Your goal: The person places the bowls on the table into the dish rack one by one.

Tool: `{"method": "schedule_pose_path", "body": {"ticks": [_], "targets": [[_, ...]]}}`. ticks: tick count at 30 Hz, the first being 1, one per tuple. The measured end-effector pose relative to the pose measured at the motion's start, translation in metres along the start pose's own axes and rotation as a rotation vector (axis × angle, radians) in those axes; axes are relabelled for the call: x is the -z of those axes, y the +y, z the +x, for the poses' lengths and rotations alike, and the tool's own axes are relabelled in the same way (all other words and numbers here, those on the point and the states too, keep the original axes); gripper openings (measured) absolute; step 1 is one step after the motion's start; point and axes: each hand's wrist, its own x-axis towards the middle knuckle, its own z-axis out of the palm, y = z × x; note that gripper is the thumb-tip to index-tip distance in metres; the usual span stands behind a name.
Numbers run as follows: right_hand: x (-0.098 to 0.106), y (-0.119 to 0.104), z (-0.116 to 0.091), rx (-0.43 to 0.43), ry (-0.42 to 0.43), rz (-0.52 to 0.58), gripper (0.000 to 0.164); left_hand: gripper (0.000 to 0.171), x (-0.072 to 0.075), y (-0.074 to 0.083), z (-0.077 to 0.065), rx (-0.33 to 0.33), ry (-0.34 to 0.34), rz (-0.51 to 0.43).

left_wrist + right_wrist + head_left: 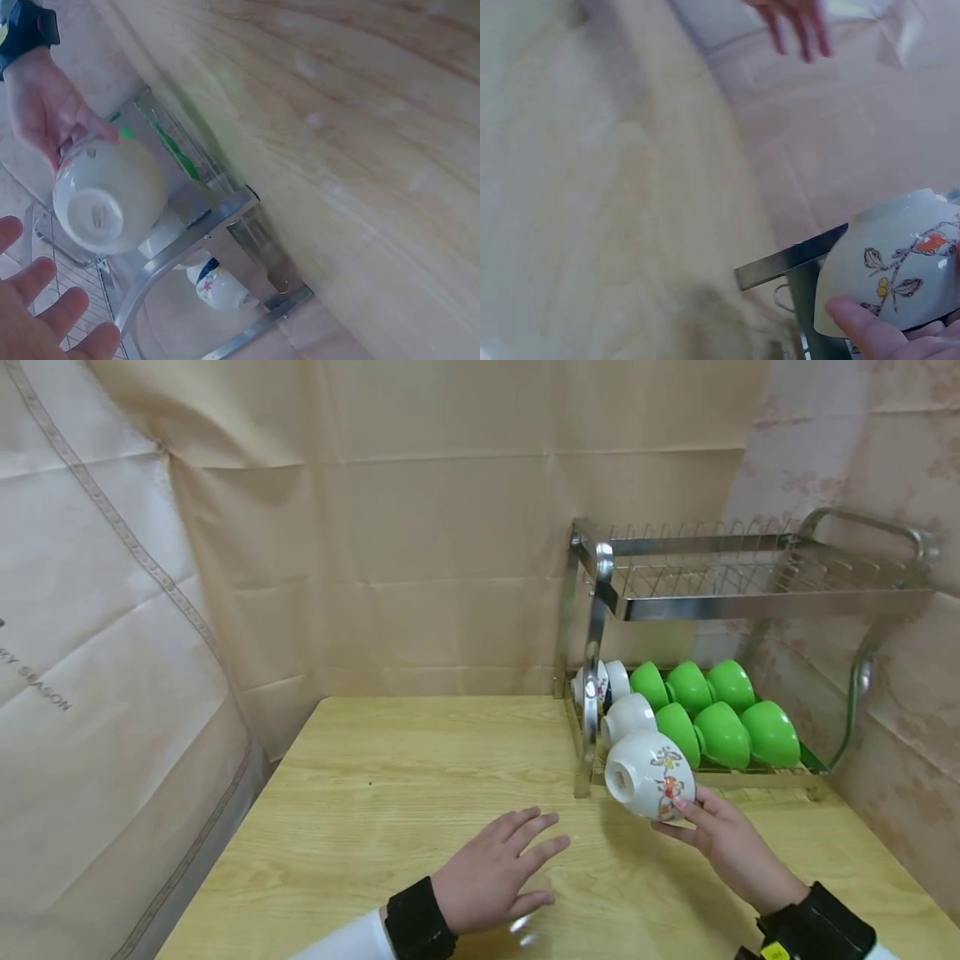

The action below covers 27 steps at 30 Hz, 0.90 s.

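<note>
My right hand [731, 852] grips a white bowl [645, 777] with a flower pattern by its rim, thumb on the outer wall. The bowl is tipped on its side, its foot facing left, in front of the rack's lower tier. In the right wrist view, orange and brown flowers show on the bowl [900, 262]. My left hand [498, 868] hovers over the table to the left, fingers spread and holding nothing. Behind the held bowl, another white bowl [630, 717] leans in the rack beside rows of green bowls [723, 735].
A two-tier metal dish rack [772, 607] stands at the right of the wooden table [360, 777]. More white bowls [617, 681] sit at the back left of its lower tier. Wire slots line the upper tier. Cloth sheets [450, 527] hang behind and at both sides.
</note>
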Motion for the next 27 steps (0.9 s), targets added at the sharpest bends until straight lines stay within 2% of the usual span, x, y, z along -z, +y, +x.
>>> {"method": "schedule_pose_path", "body": {"ticks": [4,10,15,22,24,27], "targets": [[0.004,-0.004,0.009,0.009,-0.029,0.071,0.035,0.068,-0.002,0.001,-0.004,0.011,-0.025,-0.024],[0.010,-0.011,0.025,-0.019,-0.020,0.054,0.045,0.066,-0.006,0.002,-0.009,0.029,-0.053,-0.042],[0.017,-0.016,0.039,-0.040,-0.019,0.095,0.050,0.067,-0.008,0.002,-0.010,0.036,-0.065,-0.044],[0.017,-0.024,0.057,-0.034,-0.065,0.267,0.033,0.066,-0.010,0.001,-0.013,0.042,-0.068,-0.053],[0.017,-0.026,0.061,-0.040,-0.077,0.315,0.036,0.066,-0.011,0.001,-0.013,0.040,-0.060,-0.054],[0.016,-0.031,0.066,-0.075,-0.081,0.373,0.048,0.066,-0.011,0.000,-0.014,0.039,-0.053,-0.048]]}}
